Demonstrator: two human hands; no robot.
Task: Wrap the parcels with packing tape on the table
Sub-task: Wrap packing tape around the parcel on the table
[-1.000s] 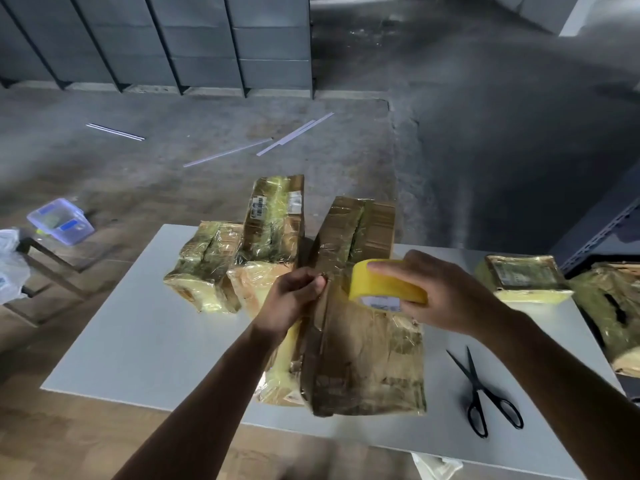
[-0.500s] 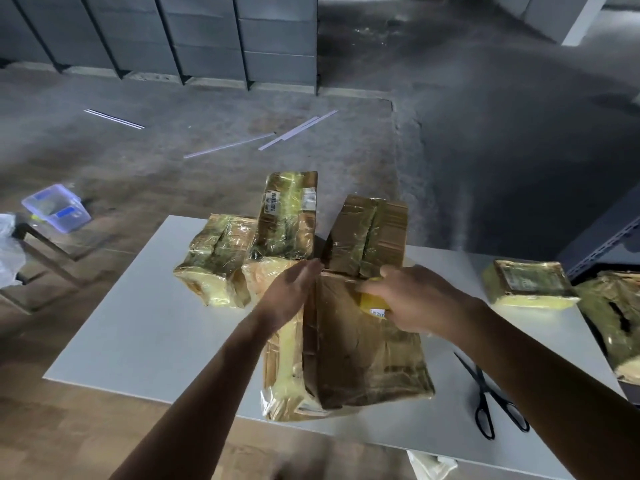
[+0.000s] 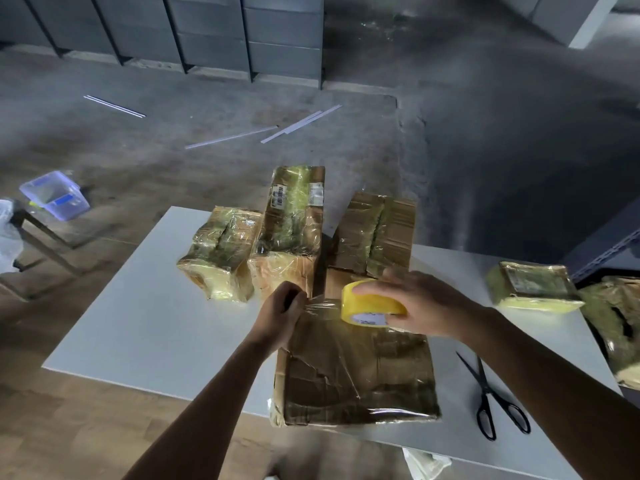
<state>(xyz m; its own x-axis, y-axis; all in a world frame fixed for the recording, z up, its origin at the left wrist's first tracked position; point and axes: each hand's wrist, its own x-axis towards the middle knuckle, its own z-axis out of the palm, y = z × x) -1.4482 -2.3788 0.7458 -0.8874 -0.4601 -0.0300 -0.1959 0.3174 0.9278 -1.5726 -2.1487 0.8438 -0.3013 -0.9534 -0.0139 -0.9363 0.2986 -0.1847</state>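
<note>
A flat brown cardboard parcel [image 3: 356, 372] lies at the near edge of the white table [image 3: 145, 317], its top glossy with tape. My right hand [image 3: 419, 303] grips a yellow roll of packing tape [image 3: 372, 304] just above the parcel's far end. My left hand [image 3: 280, 310] pinches the free end of a clear tape strip [image 3: 322, 306] stretched from the roll, at the parcel's left far corner. Three taped parcels stand behind: a small one [image 3: 221, 251], a tall one [image 3: 294, 216] and a brown one [image 3: 377, 233].
Black scissors [image 3: 491, 400] lie on the table right of the parcel. Two more wrapped parcels [image 3: 533, 285] [image 3: 620, 327] sit at the right edge. On the floor to the left are a clear plastic tub [image 3: 53, 195] and a metal frame [image 3: 41, 237].
The parcel has been laid flatter on the table. My right hand has lifted the roll back into sight and drawn a strip of tape out to the right, away from my left hand.
</note>
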